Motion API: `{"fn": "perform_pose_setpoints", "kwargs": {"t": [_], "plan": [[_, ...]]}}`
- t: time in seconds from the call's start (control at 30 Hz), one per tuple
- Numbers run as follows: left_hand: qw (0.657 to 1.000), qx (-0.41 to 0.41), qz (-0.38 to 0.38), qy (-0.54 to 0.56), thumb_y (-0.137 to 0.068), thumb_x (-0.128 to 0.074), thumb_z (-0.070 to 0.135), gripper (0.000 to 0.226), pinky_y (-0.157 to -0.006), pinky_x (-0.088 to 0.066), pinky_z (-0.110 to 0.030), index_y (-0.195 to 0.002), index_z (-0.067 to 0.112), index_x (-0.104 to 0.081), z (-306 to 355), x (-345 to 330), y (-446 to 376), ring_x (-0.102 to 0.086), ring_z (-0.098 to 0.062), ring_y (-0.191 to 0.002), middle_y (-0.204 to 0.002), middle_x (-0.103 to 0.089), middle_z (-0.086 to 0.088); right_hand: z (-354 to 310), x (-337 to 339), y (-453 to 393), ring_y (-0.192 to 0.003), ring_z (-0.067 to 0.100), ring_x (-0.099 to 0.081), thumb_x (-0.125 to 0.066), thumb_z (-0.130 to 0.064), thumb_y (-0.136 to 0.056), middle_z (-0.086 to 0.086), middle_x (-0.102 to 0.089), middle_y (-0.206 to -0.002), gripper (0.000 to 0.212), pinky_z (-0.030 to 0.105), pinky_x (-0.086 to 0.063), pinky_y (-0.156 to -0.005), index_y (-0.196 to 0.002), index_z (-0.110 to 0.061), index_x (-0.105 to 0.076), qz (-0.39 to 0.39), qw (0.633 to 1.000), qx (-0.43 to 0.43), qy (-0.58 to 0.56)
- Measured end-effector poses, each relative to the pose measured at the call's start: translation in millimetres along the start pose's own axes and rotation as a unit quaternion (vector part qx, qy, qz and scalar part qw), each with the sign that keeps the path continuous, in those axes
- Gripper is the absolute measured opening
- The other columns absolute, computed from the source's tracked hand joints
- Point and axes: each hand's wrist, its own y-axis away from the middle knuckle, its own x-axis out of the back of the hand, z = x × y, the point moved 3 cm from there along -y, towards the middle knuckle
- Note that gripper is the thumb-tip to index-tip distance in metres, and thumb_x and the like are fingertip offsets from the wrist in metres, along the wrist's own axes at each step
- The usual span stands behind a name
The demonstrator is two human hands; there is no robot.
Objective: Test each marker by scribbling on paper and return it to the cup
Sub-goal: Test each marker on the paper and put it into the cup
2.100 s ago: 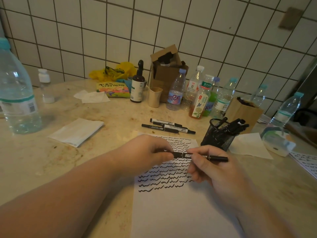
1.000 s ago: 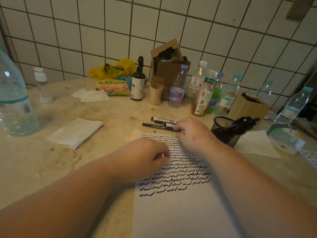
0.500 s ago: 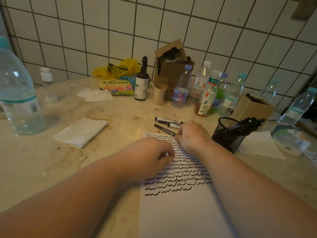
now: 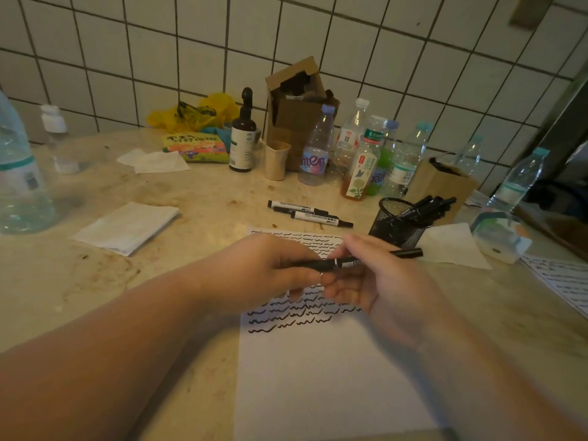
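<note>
Now both hands are gripping one black marker point(image 4: 348, 261) above the scribbled paper point(image 4: 321, 370): left hand point(image 4: 270, 268) at one end, right hand point(image 4: 378, 278) mid-barrel; mesh cup point(image 4: 393, 226) at two o'clock.

The paper point(image 4: 318, 377) is white with rows of black wavy lines, and the marker point(image 4: 350, 261) over it is black with a white label. The cup point(image 4: 394, 226) is black mesh, and the table point(image 4: 206, 198) is pale beige with brown spots. The wall point(image 4: 350, 43) has white square tiles with dark lines between them, the bag point(image 4: 197, 114) is yellow, and the boxes point(image 4: 299, 113) are brown.
</note>
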Motion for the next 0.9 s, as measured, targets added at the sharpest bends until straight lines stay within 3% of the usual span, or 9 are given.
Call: {"fn": "perform_pose_setpoints", "kwargs": {"t": [0.13,0.3,0.4,0.53,0.67,0.9], "plan": [[0.999,-0.007,-0.017,0.043,-0.098,-0.061,0.034,0.013,-0.065,-0.049,-0.038,-0.096,0.03,-0.072,0.9,0.4,0.7,-0.053,-0.008,-0.063,-0.069,-0.061,0.004,-1.0,5.0,8.4,-0.049,0.022,-0.055,-0.055,-0.014,-0.099,0.016,-0.061,-0.059,0.024,0.027,-0.047,-0.046,-0.085,0.0,-0.068,-0.002,0.999,0.026,0.036],[0.978,0.001,-0.162,0.128,-0.094,-0.054,0.037,0.026,-0.056,-0.032,-0.03,-0.085,0.021,-0.072,-0.8,1.2,8.4,-0.035,-0.017,-0.057,-0.062,-0.044,0.0,-8.1,13.6,15.2,-0.038,0.022,-0.049,-0.057,-0.009,-0.081,0.016,-0.055,-0.047,0.021,0.021,-0.039,-0.037,-0.064,-0.007,-0.069,-0.026,0.992,0.094,0.076],[0.98,0.04,-0.131,0.145,-0.1,-0.049,0.038,0.034,-0.056,-0.031,-0.027,-0.082,0.02,-0.071,-12.2,14.2,10.5,-0.035,-0.016,-0.057,-0.061,-0.043,0.002,-14.0,38.0,16.2,-0.04,0.021,-0.047,-0.054,-0.013,-0.079,0.012,-0.053,-0.046,0.023,0.025,-0.035,-0.041,-0.061,-0.012,-0.069,0.017,0.989,0.114,0.091],[0.997,0.071,-0.02,-0.026,-0.103,-0.045,0.043,0.03,-0.06,-0.037,-0.023,-0.09,0.032,-0.069,-12.6,15.2,-0.8,-0.047,0.0,-0.054,-0.062,-0.056,0.017,7.3,46.5,17.2,-0.052,0.02,-0.054,-0.059,-0.012,-0.095,0.01,-0.061,-0.058,0.027,0.031,-0.04,-0.049,-0.073,-0.013,-0.074,0.061,0.988,0.066,0.125],[0.988,0.059,-0.014,-0.142,-0.1,-0.048,0.05,0.028,-0.076,-0.05,-0.027,-0.107,0.035,-0.07,-12.9,7.9,-3.6,-0.059,0.0,-0.082,-0.088,-0.067,0.015,24.2,47.3,16.6,-0.045,0.017,-0.046,-0.061,-0.013,-0.095,0.01,-0.055,-0.052,0.029,0.027,-0.034,-0.045,-0.07,-0.009,-0.074,0.11,0.986,0.011,0.124],[0.978,0.055,-0.024,-0.2,-0.099,-0.051,0.05,0.033,-0.089,-0.053,-0.034,-0.119,0.032,-0.071,-17.4,5.1,-4.8,-0.062,-0.006,-0.094,-0.104,-0.071,0.014,31.5,46.1,16.5,-0.045,0.023,-0.051,-0.059,-0.004,-0.093,0.012,-0.058,-0.052,0.032,0.031,-0.039,-0.049,-0.064,-0.011,-0.07,0.099,0.985,0.009,0.137]]}}
